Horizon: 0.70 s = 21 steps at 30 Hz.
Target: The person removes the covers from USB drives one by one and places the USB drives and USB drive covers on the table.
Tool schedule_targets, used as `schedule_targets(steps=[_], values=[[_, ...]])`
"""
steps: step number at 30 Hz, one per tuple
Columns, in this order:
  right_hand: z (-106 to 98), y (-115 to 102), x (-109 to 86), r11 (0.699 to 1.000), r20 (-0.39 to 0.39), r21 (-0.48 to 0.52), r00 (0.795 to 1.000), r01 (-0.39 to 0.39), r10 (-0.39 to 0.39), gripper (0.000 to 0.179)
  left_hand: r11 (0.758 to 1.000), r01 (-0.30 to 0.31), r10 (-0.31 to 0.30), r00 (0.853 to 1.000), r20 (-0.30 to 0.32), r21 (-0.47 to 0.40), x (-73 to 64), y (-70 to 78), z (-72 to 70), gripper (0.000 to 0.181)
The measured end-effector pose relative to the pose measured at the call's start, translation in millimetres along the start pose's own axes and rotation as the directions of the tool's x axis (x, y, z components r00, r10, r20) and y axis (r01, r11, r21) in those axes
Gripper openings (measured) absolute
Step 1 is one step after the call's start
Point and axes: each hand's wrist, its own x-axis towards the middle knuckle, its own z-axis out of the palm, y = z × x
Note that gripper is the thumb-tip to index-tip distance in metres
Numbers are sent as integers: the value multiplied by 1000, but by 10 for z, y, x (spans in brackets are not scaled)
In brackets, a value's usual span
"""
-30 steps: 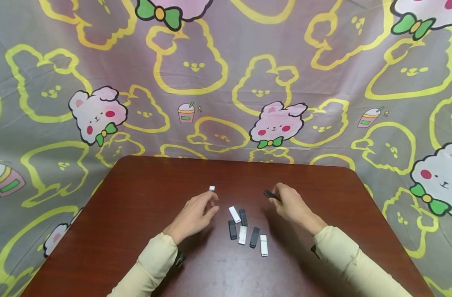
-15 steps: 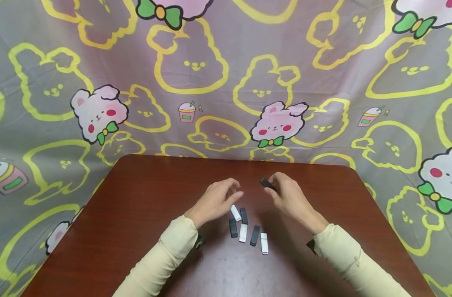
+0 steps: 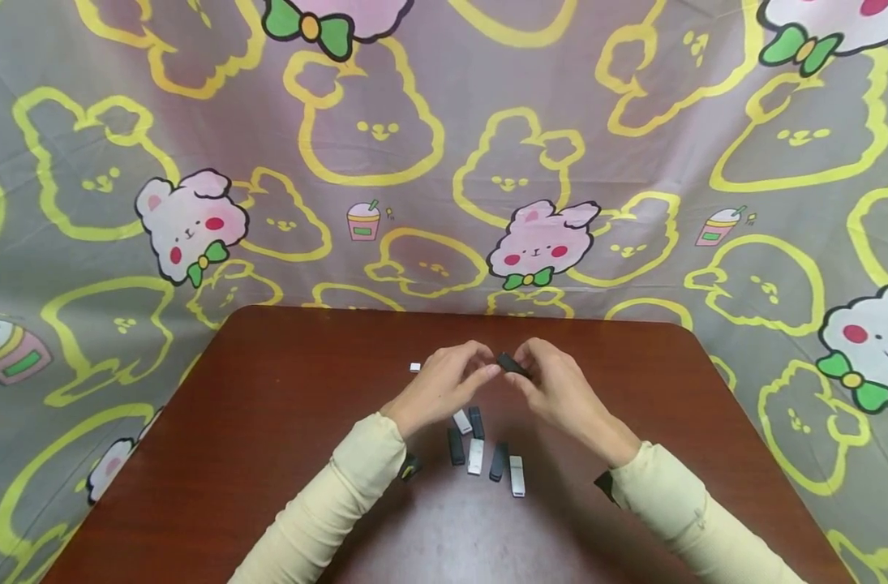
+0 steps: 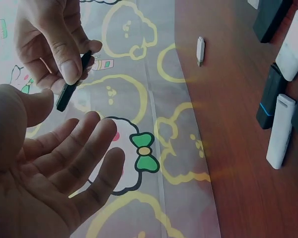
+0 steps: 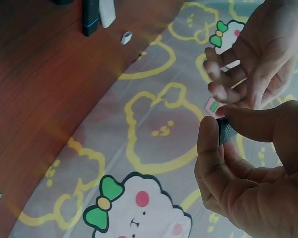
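Pinched between thumb and fingers of my right hand (image 3: pixel 568 397) is a small black USB stick (image 3: pixel 511 363), raised above the far part of the table. My left hand (image 3: pixel 447 381) is just left of it, empty, its fingers loosely bent. In the left wrist view the left hand (image 4: pixel 64 158) is spread palm-up, its thumb near the stick's lower end (image 4: pixel 64 101) but seemingly apart from it. The right wrist view shows only part of the black stick (image 5: pixel 226 131) between the fingertips; the rest is covered.
Several black and white USB sticks (image 3: pixel 475 457) lie loosely grouped on the brown table (image 3: pixel 305 357), nearer than the hands. A small white cap-like piece (image 3: pixel 415 367) lies left of the left hand. A small white piece with a metal tip (image 4: pixel 200 49) also lies there. A patterned curtain (image 3: pixel 414 203) hangs behind.
My left hand has moved right, away from the small white piece, to beside the right hand. The right hand has shifted up and left with the black USB stick.
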Motion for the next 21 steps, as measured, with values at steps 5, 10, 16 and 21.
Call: schedule_targets(steps=[5,10,16,21], values=[[29,-36,-39,999,-5,-12,999,46,-46,26,999,-36,36,999,19,-29,9,-1,19,28],[38,-77,-68,995,13,1,995,101,-101,23,994,-100,102,994,37,-50,8,20,21,22],[7,-91,-79,988,83,-1,984,157,-156,13,996,-87,89,994,68,-27,-2,87,-23,19],[-30,-68,-83,977,147,2,967,212,-210,10,994,-87,78,988,133,62,-4,123,-58,22]])
